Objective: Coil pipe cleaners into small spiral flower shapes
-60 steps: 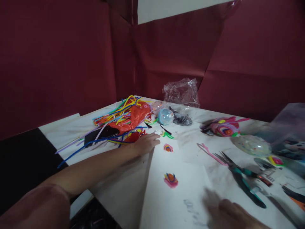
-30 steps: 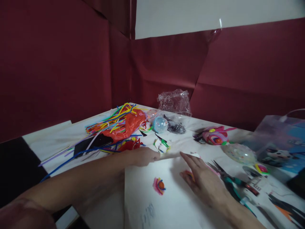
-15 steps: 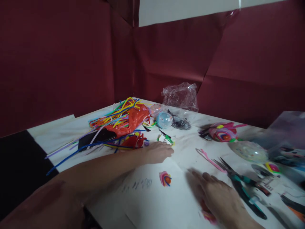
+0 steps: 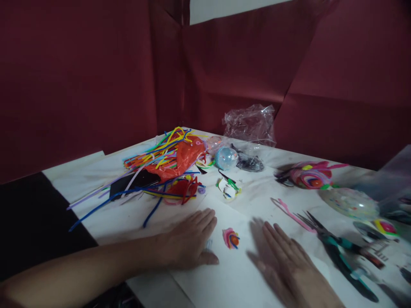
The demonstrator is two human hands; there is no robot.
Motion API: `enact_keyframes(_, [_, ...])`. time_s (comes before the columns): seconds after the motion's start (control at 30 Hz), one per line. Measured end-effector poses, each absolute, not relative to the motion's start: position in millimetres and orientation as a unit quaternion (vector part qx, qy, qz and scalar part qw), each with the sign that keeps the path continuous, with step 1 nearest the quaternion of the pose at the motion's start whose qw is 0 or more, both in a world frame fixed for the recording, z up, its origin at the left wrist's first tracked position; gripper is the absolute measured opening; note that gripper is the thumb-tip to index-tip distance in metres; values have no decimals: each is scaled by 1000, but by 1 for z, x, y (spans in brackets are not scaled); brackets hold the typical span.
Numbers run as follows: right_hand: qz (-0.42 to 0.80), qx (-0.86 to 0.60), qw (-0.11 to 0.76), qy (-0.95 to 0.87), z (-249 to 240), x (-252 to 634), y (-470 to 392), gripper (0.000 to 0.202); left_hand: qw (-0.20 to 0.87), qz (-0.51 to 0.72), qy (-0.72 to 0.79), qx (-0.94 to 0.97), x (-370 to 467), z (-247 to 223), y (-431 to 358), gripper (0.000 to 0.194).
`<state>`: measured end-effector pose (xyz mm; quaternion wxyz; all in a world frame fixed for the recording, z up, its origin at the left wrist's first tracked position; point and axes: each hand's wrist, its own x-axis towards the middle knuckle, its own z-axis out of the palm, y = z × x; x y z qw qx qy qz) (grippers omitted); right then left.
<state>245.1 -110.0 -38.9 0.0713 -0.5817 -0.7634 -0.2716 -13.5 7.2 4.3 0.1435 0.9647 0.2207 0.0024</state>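
At lower centre of the frame, white paper [image 4: 221, 284] bears a pink-and-orange motif [image 4: 231, 238]. The left hand [image 4: 191, 241] rests flat on its left part, thumb apart from the fingers; the right hand [image 4: 290, 265], also flattened out, is blurred. White tabletop [image 4: 255, 186] stretches from the fingertips towards a blue ball [image 4: 226, 158] at mid-frame, with pliers [image 4: 334, 252] near on the right. The frame's bottom cuts off the paper; faint marks [image 4: 209, 244] by the left thumb are partly covered, unreadable

The white paper [image 4: 224, 278] lies flat, bearing a pink, yellow and blue motif [image 4: 229, 237] with a round orange spot [image 4: 235, 241].
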Motion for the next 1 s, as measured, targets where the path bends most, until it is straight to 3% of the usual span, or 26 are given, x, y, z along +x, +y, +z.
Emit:
enact_keyframes(0.13, [-296,-554,75,-775,-51,232,-116,70,146,-7,220,965,-12,4,9,86])
enact_keyframes(0.57, [-295,-558,58,-773,-54,234,-119,73,162,-41,203,965,-41,8,1,87])
enact_keyframes(0.7, [-311,-548,52,-775,-52,236,-120,75,143,-29,190,971,-60,18,-8,75])
enact_keyframes(0.83, [-314,-528,47,-787,-46,240,-118,75,111,41,235,965,-67,29,-15,26])
enact_keyframes(1.0, [-314,-500,42,-806,-28,243,-113,69,140,129,251,949,-60,21,-17,21])
